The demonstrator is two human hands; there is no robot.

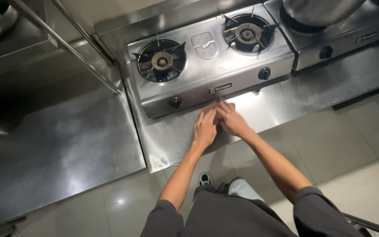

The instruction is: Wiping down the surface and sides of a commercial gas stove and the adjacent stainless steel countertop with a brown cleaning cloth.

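On the steel counter (172,140), before the stove (207,66), the left hand (205,128) and right hand (231,120) are being pressed flat, fingers outstretched, touching, nothing visibly being gripped.

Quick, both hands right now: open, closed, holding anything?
Left hand: open, flat on the steel counter before the two-burner stove, holding nothing visible.
Right hand: open, fingers meeting the left's, nothing visible held.

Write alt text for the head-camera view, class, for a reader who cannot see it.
A person's left hand and right hand press flat, side by side and touching, on a steel counter just in front of a two-burner gas stove. Both burners are unlit and bare; a large metal pot sits on a second stove to the right.
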